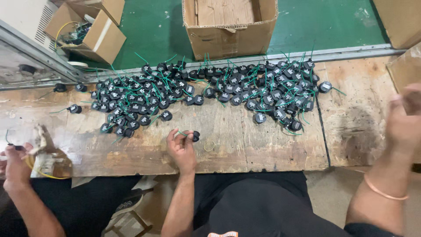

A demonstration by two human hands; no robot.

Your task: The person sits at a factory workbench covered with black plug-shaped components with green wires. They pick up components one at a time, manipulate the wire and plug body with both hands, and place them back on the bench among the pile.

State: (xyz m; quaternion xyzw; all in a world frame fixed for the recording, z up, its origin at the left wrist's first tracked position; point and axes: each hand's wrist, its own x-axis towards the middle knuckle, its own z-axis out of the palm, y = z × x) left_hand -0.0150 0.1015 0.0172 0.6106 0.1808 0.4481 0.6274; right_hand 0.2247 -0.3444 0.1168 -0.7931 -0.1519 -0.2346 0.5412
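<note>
I'm looking down into a small assembly workshop; a worn wooden workbench (272,145) is carrying heaped black wired parts (210,87); cardboard cartons (230,26) are sitting on green floor (153,30).

Three cardboard boxes (230,26) are sitting along the frame's top, with a fourth's edge at the right; black round parts with green wires (206,90), too many to count exactly, are lying mid-frame; three hands (182,149) are showing below.
</note>
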